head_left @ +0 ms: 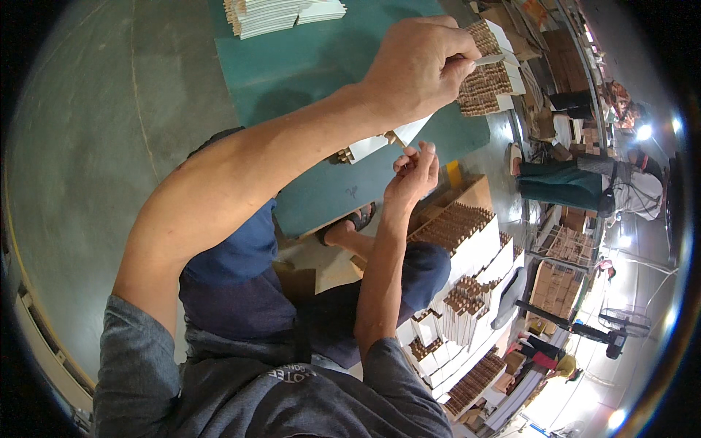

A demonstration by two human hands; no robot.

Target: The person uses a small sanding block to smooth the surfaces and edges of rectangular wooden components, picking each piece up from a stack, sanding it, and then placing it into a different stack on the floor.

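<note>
My left hand (427, 69) reaches across to the upper right, thumb and fingers closed on a thin pale strip (491, 60). Behind that strip stands a stack of white cardboard pieces (493, 87) with brown notched edges. My right hand (414, 174) is held lower and nearer, its fingers curled together beside the brown end of a white cardboard piece (412, 130). What those fingers pinch, if anything, is too small to make out. More white cardboard (365, 149) lies on the green tabletop (314, 193), partly behind my left forearm.
A pile of white cardboard (285, 18) sits on the table's far end. To my right are many stacked notched white pieces (467, 292) and a brown carton (475, 193). Beyond them are a standing person (584, 186), a fan (621, 325) and shelves of cartons (558, 292).
</note>
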